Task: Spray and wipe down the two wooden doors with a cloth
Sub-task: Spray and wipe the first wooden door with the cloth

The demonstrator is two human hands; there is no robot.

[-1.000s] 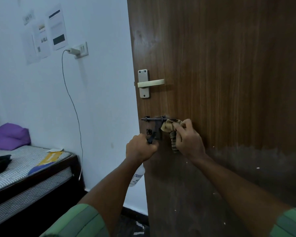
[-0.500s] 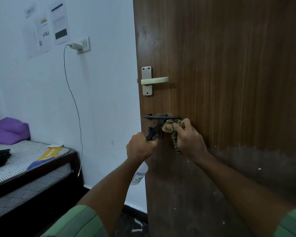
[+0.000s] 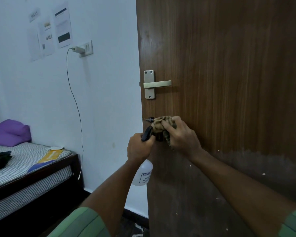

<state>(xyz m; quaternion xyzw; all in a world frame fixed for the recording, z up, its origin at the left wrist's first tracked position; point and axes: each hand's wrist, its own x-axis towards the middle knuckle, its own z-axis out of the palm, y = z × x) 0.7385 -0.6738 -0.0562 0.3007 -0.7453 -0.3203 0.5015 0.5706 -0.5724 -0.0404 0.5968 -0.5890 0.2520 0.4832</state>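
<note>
Right hand (image 3: 181, 135) has the striped cloth (image 3: 161, 124) bunched over the door (image 3: 229, 82) bolt (image 3: 149, 120), so most of it's hidden. Left hand (image 3: 140, 147) is wrapped round the spray bottle (image 3: 143, 173), whose label is half cut off behind the door edge.
</note>
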